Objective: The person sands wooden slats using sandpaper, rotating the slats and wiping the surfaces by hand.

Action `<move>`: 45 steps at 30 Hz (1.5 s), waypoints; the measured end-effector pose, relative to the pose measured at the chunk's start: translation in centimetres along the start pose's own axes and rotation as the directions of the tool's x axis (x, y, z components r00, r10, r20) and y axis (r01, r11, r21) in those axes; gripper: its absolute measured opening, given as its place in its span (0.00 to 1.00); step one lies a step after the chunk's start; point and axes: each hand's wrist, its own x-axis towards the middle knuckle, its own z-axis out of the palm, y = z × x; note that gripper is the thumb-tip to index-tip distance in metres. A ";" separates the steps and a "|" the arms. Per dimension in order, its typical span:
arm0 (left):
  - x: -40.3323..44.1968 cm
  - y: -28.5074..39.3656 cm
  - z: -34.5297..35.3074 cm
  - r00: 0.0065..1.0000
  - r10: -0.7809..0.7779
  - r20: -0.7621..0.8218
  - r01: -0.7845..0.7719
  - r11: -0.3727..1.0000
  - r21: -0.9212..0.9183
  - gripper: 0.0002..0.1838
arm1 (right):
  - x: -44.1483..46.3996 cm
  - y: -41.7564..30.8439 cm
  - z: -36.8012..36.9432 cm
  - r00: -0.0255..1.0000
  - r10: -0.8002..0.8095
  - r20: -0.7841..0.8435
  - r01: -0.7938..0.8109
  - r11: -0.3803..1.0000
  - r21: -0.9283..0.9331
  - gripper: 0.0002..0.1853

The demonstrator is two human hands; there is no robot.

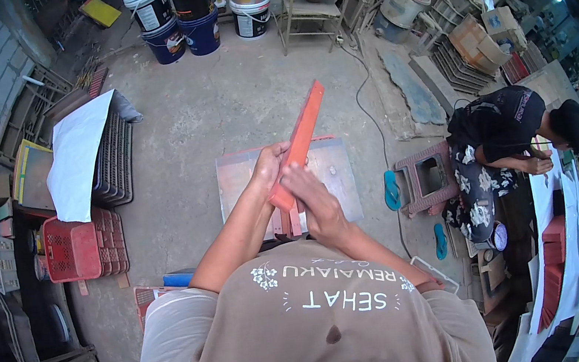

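A long orange-red bar (305, 127) slants up and to the right in front of my body. My left hand (272, 162) is wrapped round its left side near the middle. On the bar's lower part, my right hand (312, 194) presses with bent fingers; whether it holds anything small is hidden. Beneath the hands stand reddish blocks (296, 223), partly covered by the bar. Under them a pale flat board (336, 166) lies on the floor.
A red crate (71, 247) and stacked trays (114, 158) stand left. Buckets (199, 33) and a chair (315, 8) are ahead. On the right, a person (502, 123) works near a stool (428, 179), sandals (390, 190) and a floor cable (375, 119).
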 end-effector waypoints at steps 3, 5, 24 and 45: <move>1.0 0.7 -3.9 0.961 -0.066 0.270 0.081 0.996 -0.044 0.21 | -0.3 -0.3 1.2 0.999 -0.037 0.014 0.037 0.999 -0.005 0.35; 1.3 0.3 -3.2 0.998 0.020 0.060 -0.024 0.998 0.066 0.21 | 0.0 1.1 1.7 1.000 -0.011 -0.021 0.009 0.995 -0.099 0.34; 1.6 -0.6 2.3 0.981 0.014 -0.195 0.010 0.993 0.122 0.18 | -0.5 2.9 -0.8 0.995 0.069 -0.075 -0.074 0.996 -0.056 0.35; 1.6 0.3 1.5 0.993 -0.018 -0.114 0.021 1.000 0.023 0.18 | -0.7 1.7 -0.5 0.995 0.071 -0.065 -0.074 0.996 -0.049 0.39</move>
